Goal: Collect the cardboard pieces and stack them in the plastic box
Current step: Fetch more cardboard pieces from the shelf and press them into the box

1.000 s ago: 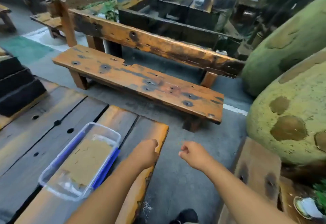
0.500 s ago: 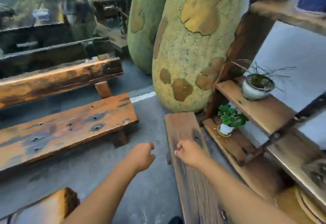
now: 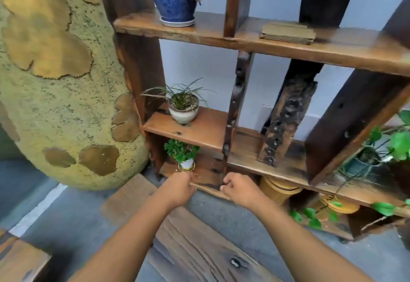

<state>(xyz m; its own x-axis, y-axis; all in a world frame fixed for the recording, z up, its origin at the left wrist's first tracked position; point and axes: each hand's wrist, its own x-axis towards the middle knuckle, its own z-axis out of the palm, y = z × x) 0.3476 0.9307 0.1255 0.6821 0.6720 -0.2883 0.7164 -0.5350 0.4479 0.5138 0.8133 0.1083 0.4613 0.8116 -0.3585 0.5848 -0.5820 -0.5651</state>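
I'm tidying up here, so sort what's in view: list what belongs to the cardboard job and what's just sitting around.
For the job:
cardboard stack on the top shelf
left hand and right hand, both closed and empty

Just sitting around:
blue pot
grassy plant
small leafy plant
wooden bench
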